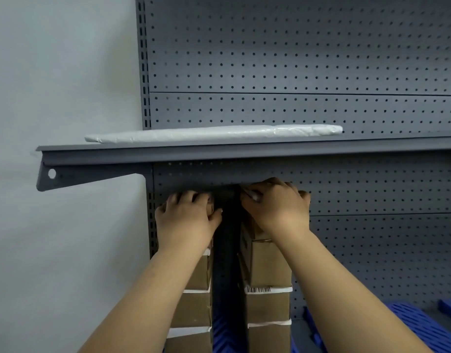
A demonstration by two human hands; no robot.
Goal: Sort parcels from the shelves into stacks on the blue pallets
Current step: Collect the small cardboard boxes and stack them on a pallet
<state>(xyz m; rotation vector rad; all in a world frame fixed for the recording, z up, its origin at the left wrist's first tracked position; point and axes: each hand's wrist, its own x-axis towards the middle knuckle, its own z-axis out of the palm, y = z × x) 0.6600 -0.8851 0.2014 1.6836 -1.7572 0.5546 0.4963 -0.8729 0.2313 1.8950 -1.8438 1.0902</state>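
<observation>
Two stacks of cardboard parcels side by side in front of the grey pegboard panel (295, 59), standing on the blue pallet (410, 324), with a narrow dark gap between them. Left hand (186, 217) laid on the crown of the left stack (193, 309), its fingers (183, 197) curled over the far edge of the left top box (209, 207), thumb hooked round the box's right-hand side: gripping that box from above. Right hand (275, 205) likewise on the right stack (267, 266), a little higher and further back, fingers (277, 184) bent down over the far edge of the right top box (249, 233), thumb along the near left corner: closed round it. Both top boxes mostly hidden beneath palms and wrists, only a sliver of brown card showing beside each thumb. Below the hands, more brown boxes with white tape bands, and a barcode label (258, 289) on the front of the right stack. Just above the knuckles, the underside of a grey metal shelf (244, 151), the right hand's fingers close beneath its edge. On that shelf, well apart from both hands, a flat white plastic-wrapped parcel (214, 133) lying lengthwise. Pale wall (53, 85) to the left of the shelving.
</observation>
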